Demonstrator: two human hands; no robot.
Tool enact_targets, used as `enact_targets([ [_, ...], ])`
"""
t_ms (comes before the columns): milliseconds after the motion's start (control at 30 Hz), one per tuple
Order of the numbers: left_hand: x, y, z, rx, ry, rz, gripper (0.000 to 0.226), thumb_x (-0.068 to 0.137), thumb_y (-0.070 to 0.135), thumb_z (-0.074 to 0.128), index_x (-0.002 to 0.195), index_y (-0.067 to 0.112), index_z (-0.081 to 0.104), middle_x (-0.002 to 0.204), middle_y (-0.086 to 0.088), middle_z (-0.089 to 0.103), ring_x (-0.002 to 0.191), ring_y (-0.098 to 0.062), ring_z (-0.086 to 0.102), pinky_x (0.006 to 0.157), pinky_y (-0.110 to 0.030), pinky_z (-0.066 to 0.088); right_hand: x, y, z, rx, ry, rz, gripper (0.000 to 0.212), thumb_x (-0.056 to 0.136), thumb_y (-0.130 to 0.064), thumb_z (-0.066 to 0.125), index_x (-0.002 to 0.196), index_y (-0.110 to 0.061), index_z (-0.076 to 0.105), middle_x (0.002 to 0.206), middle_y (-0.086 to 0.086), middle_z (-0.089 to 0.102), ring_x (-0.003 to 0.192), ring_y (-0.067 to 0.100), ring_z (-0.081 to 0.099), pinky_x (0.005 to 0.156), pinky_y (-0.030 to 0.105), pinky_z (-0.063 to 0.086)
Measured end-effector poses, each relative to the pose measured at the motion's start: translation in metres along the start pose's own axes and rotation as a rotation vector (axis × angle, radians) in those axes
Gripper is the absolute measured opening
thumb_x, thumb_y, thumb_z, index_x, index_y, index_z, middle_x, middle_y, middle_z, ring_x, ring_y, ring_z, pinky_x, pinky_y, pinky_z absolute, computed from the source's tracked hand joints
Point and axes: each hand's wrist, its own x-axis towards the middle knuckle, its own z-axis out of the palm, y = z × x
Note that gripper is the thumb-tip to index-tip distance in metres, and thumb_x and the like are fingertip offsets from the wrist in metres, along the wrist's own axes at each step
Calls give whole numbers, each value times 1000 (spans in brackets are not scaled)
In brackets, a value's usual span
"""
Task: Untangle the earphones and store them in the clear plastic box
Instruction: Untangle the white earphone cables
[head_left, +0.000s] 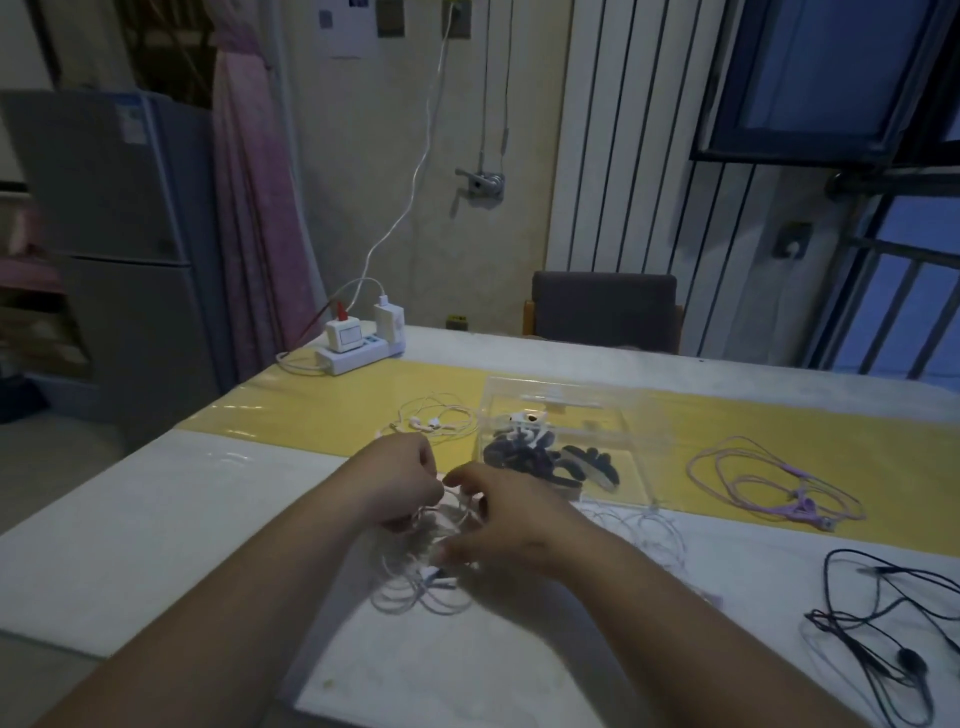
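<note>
A tangle of white earphones (415, 587) lies on the table in front of me. My left hand (400, 478) pinches part of its cable from the left. My right hand (498, 514) grips the cable from the right, fingers spread over the tangle. Just behind my hands stands the clear plastic box (623, 415), with black and white earphones coiled inside. Another white pair (441, 421) lies left of the box. A purple pair (769, 483) lies to its right. A black pair (883, 639) sprawls at the near right.
A white power strip (358, 348) with chargers and cables sits at the table's far left corner. A grey chair (605, 306) stands behind the table. A yellow runner (311, 405) crosses the tabletop. A grey fridge stands at left.
</note>
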Motion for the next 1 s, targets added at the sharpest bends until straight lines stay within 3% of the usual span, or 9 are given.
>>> enact_targets([
  [167, 7, 0, -4, -178, -38, 14, 17, 79, -10, 58, 82, 7, 58, 70, -19, 60, 50, -29, 60, 49, -36, 54, 8, 1, -2, -26, 79, 4, 17, 79, -30, 70, 96, -29, 68, 96, -8, 67, 88, 13, 63, 77, 29, 53],
  [233, 6, 8, -10, -249, -77, 55, 15, 81, -11, 59, 84, 4, 59, 67, -16, 56, 47, -26, 58, 45, -30, 50, 6, 2, -13, 13, 96, -4, 11, 81, -23, 69, 92, -25, 68, 91, -6, 69, 82, 13, 65, 73, 27, 54],
  [367, 0, 32, -25, -328, -170, 219, 16, 82, -11, 57, 89, 2, 62, 62, -9, 56, 47, -22, 56, 43, -28, 45, -8, -2, -51, 421, 81, -41, 10, 85, -2, 66, 84, -12, 67, 69, 3, 69, 63, 19, 71, 58, 33, 60],
  [533, 0, 55, -36, -516, -247, 318, 20, 93, 21, 59, 79, 13, 69, 62, -7, 62, 48, -17, 39, 44, -21, 22, -20, 9, -80, 891, 179, -136, 9, 83, 2, 68, 78, -5, 64, 60, 9, 60, 43, 14, 46, 40, 21, 34],
  [667, 0, 52, -33, -582, -254, 372, 38, 81, 48, 59, 81, 14, 76, 65, -8, 59, 48, -11, 38, 42, -18, 24, -27, 24, -84, 1208, 246, -150, 9, 72, -4, 60, 70, -13, 61, 57, 13, 59, 41, 12, 37, 36, 14, 25],
  [767, -1, 49, -23, -366, -310, 465, 21, 75, 49, 75, 73, 28, 77, 76, -4, 71, 61, -9, 52, 55, -16, 40, -31, 34, -88, 1258, 305, -142, 14, 77, -3, 59, 71, -16, 60, 64, 14, 60, 48, 13, 34, 36, 17, 25],
  [833, -1, 56, -14, -140, -363, 533, 9, 72, 43, 80, 77, 36, 77, 73, 11, 71, 64, 0, 56, 64, -17, 43, -30, 37, -90, 1302, 350, -119, 20, 85, 1, 57, 74, -16, 58, 66, 12, 61, 48, 12, 34, 36, 16, 27],
  [933, -1, 72, -1, 79, -384, 607, 19, 73, 45, 80, 89, 37, 75, 63, 17, 59, 55, 3, 50, 58, -17, 38, -30, 36, -91, 1352, 385, -100, 21, 92, 1, 50, 79, -15, 54, 67, 10, 63, 48, 10, 34, 38, 15, 28],
  [1000, -1, 80, 4, 26, -444, 637, 14, 75, 42, 79, 88, 40, 75, 63, 17, 58, 55, 2, 49, 59, -20, 39, -30, 37, -91, 1345, 419, -87, 19, 93, 0, 49, 81, -15, 51, 69, 8, 65, 47, 9, 34, 37, 14, 28],
])
